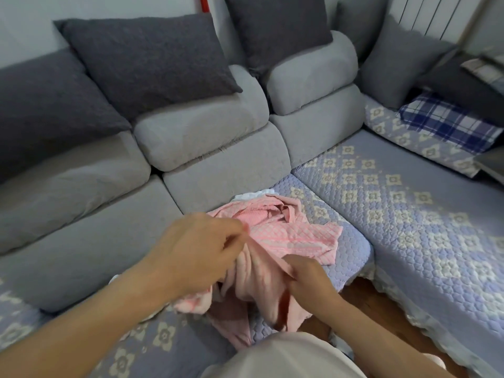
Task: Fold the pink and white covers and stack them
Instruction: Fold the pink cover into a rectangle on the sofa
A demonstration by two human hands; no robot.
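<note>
bare quilted seat (395, 203) lies open right of the crumpled pink cover (294, 236).

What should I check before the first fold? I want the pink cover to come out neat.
1. Left hand grips pink cover: ok.
2. Right hand grips it too: ok.
3. Pink cover spread flat: not ok, bunched.
4. Corners found: cannot tell.
5. White cover out of the way: not ok, partly under the pink.
6. Room on the sofa to lay it out: ok.

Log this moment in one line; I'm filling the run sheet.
left hand: gripping pink cover | right hand: gripping pink cover | cover: crumpled, unfolded | white cover: behind
</note>
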